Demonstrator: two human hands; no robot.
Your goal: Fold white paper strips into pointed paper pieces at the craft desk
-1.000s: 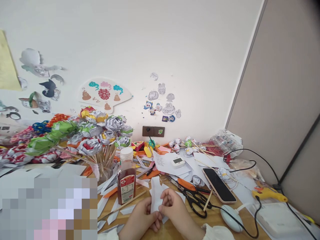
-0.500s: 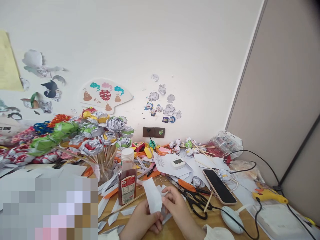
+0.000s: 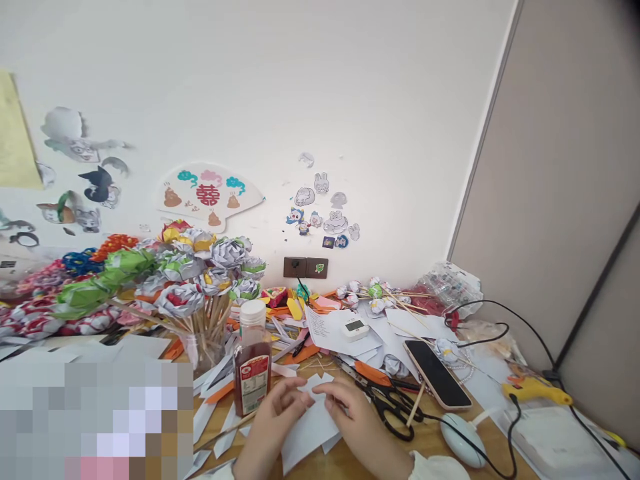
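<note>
Both my hands press a white sheet of paper (image 3: 307, 433) flat on the wooden desk near the front edge. My left hand (image 3: 273, 423) lies on its left part, fingers curled with the tips on the paper. My right hand (image 3: 357, 423) pinches the paper's top right edge. A red sauce bottle (image 3: 253, 360) with a white cap stands just left of my left hand. Black scissors (image 3: 390, 403) lie just right of my right hand.
A jar of paper flowers on sticks (image 3: 200, 280) stands at the left. A phone (image 3: 437, 373), a white mouse (image 3: 463, 433), a yellow glue gun (image 3: 535, 390), a small timer (image 3: 356, 327), black cables and paper scraps crowd the desk. A wooden stick (image 3: 225, 430) lies beside the bottle.
The paper, held upright between my fingers before, has been unfolded and laid down flat on the desk, and both hands moved down onto it.
</note>
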